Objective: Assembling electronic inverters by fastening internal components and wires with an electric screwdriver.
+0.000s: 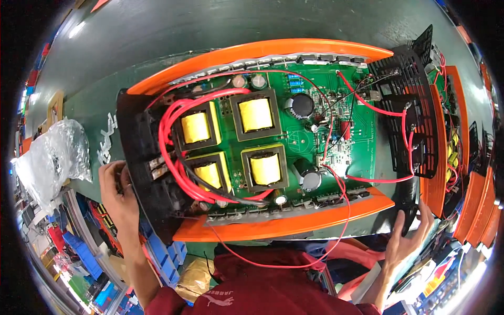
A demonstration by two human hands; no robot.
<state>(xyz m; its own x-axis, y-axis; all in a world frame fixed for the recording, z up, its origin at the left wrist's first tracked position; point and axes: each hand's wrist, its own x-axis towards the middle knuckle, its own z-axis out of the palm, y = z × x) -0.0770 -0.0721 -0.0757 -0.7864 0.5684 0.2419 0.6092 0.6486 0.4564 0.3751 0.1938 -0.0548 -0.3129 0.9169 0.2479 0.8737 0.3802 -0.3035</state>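
An open electronic power unit lies in front of me, with a green circuit board (299, 139) between two orange side walls (294, 220). Yellow-wound transformers (255, 114), black capacitors (300, 106) and thick red cables (167, 121) sit on the board. My left hand (119, 191) has its fingers curled round the edge of the black end panel (137, 136) at the unit's left. At the lower right my right hand (412, 231) grips a long black cylindrical thing (404, 198), its exact kind unclear. Above it stands a black slotted end panel (420, 115), joined to the board by red wires.
Another orange-walled unit (450, 142) with wires stands close at the right. Clear plastic bags (55, 157) and a strip of small pale parts (106, 139) lie at the left of the green work surface (210, 23). Blue bins (165, 257) are below. A thin red wire (294, 266) loops over the front edge.
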